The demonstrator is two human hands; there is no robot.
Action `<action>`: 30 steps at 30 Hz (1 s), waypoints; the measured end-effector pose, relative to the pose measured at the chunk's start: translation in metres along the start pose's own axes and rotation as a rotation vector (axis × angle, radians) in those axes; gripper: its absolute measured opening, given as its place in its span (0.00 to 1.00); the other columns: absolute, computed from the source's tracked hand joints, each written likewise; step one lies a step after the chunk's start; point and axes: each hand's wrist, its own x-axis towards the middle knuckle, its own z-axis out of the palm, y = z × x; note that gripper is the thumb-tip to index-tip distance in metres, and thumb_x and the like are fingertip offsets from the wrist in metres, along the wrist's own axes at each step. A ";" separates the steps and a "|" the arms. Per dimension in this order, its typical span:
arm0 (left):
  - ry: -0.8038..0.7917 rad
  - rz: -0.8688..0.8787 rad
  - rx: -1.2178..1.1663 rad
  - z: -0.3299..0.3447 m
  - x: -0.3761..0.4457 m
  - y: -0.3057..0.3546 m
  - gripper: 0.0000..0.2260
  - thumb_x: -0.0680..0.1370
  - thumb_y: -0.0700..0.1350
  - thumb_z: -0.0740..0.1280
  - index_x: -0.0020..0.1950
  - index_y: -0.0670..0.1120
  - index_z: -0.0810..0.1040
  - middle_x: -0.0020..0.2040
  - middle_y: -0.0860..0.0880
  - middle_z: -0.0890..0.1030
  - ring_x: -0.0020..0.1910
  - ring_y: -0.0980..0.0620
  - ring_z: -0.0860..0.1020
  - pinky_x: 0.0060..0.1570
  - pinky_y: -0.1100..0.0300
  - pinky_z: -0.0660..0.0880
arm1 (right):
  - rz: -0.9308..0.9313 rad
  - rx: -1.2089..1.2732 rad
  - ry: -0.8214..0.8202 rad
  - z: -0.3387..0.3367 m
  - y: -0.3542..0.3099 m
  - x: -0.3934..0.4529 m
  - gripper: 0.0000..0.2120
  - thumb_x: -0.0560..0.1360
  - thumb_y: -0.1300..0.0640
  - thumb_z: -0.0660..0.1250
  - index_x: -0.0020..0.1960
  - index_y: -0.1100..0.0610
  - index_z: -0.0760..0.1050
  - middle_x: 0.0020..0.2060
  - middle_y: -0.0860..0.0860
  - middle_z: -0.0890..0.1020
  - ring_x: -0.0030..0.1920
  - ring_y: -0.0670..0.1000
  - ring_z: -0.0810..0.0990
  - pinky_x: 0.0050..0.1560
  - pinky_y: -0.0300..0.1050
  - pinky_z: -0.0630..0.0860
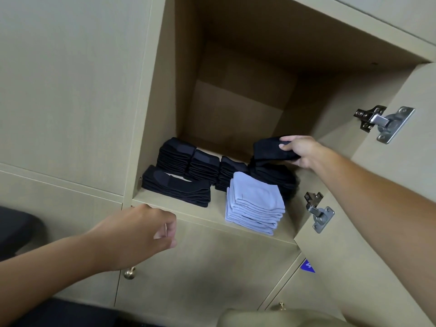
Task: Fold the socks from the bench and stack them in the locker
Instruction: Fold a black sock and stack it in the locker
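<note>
The open locker (212, 215) holds several stacks of folded socks. Black stacks (186, 161) fill the back left and middle, one long black stack (177, 188) lies at the front left, and a light blue stack (254, 206) sits at the front right. My right hand (299, 149) grips a folded black sock (271, 148) just above the black stack at the back right (276, 178). My left hand (146, 232) hangs in front of the locker's lower edge with its fingers curled, holding nothing.
The locker door (389, 185) stands open on the right with two metal hinges (382, 121). Closed doors with brass knobs (129, 272) lie below. A dark bench edge (16, 230) shows at the left.
</note>
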 end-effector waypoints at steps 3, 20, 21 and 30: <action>-0.014 -0.003 0.003 0.001 0.001 -0.001 0.09 0.79 0.62 0.65 0.47 0.58 0.77 0.45 0.64 0.81 0.44 0.63 0.78 0.44 0.67 0.74 | 0.041 -0.044 -0.009 0.000 0.007 0.005 0.18 0.78 0.71 0.66 0.64 0.56 0.79 0.58 0.55 0.78 0.57 0.54 0.76 0.51 0.49 0.76; -0.040 -0.013 0.021 0.006 0.003 -0.009 0.11 0.79 0.61 0.65 0.47 0.56 0.77 0.46 0.62 0.82 0.44 0.61 0.78 0.46 0.64 0.76 | -0.286 -0.969 0.102 0.014 0.032 0.009 0.25 0.80 0.43 0.66 0.72 0.56 0.73 0.70 0.60 0.73 0.69 0.62 0.73 0.67 0.51 0.72; -0.042 -0.010 0.025 0.007 0.003 -0.009 0.11 0.79 0.62 0.65 0.47 0.56 0.77 0.46 0.62 0.82 0.44 0.61 0.78 0.46 0.64 0.76 | -0.336 -0.945 0.068 0.017 0.032 0.008 0.25 0.81 0.41 0.63 0.72 0.55 0.73 0.70 0.60 0.74 0.69 0.62 0.73 0.67 0.51 0.71; -0.048 -0.022 0.039 0.005 0.005 -0.013 0.10 0.79 0.61 0.65 0.47 0.56 0.77 0.45 0.61 0.82 0.45 0.59 0.78 0.44 0.65 0.74 | -0.090 -0.901 -0.314 0.037 0.059 0.020 0.33 0.81 0.31 0.41 0.83 0.43 0.44 0.83 0.48 0.50 0.82 0.56 0.46 0.80 0.55 0.40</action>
